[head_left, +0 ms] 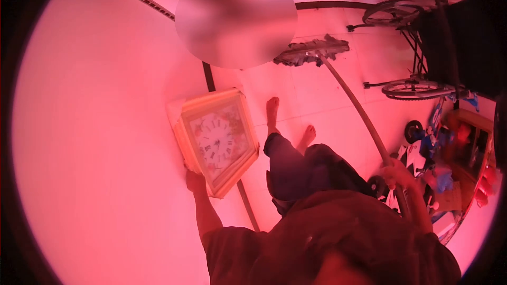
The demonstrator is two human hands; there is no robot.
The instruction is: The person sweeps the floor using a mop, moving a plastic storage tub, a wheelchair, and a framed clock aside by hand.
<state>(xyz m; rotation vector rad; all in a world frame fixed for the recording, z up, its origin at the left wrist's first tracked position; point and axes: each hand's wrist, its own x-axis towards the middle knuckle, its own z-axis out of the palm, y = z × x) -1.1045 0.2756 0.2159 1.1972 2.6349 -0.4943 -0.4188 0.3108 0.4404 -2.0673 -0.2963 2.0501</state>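
A clock (215, 142) in a square light wooden frame, with Roman numerals and flower prints on its face, is tilted beside the wall. My left hand (195, 180) grips its lower left edge; the fingers behind the frame are partly hidden. On my other side, my right hand (397, 175) is wrapped around the long pole (359, 106) of a mop. The dark, ragged mop head (312, 51) lies on the floor ahead of my bare feet (272, 108).
A wheelchair (412, 87) stands at the right, its wheels toward me. Behind my right arm are a wooden cabinet (472, 126), a small ride-on toy (412, 153) and assorted clutter. The wall (100, 126) fills the left side. A blurred oval hides part of the top.
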